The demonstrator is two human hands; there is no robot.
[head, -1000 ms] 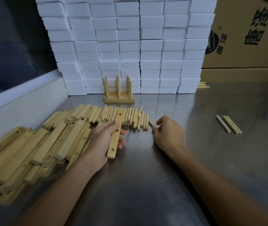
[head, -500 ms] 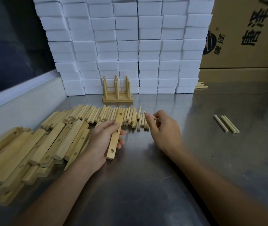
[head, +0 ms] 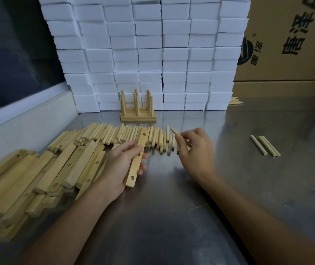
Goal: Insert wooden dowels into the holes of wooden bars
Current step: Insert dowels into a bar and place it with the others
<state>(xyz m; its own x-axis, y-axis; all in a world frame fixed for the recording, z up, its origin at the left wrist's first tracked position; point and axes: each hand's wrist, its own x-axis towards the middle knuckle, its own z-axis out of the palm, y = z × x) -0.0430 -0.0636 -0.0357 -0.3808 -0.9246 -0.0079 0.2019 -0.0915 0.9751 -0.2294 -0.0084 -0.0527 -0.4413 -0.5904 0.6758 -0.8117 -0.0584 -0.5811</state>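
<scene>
Person's left hand (head: 123, 167) grips a wooden bar (head: 136, 159) with fingers curled over its top face and thumb underneath, bar held lengthwise pointing away from the person, slightly raised off the steel table (head: 172, 217). Three holes show along the bar's upper face, one near the far end, one partly covered by the fingers, one near the near end; none has a dowel in it. Right hand (head: 196, 150) pinches a single dowel (head: 175, 131) between thumb and fingertips, dowel tip sticking out up-left past the fingers, held above the table just right of the bar's far end, not touching the bar. Row of loose dowels (head: 114, 135) lies on the table behind both hands, mostly side by side, running from left toward the right hand. Pile of bars (head: 38, 178) sits to the left of the left hand, stacked and overlapping, several showing holes. Finished assembly (head: 138, 108) with upright dowels standing in flat bars rests at the back, against a wall of white foam blocks (head: 149, 54). Three separate dowels (head: 265, 145) lie on the table well to the right, close together. Cardboard box (head: 290, 39) with printed characters stands at back right.
</scene>
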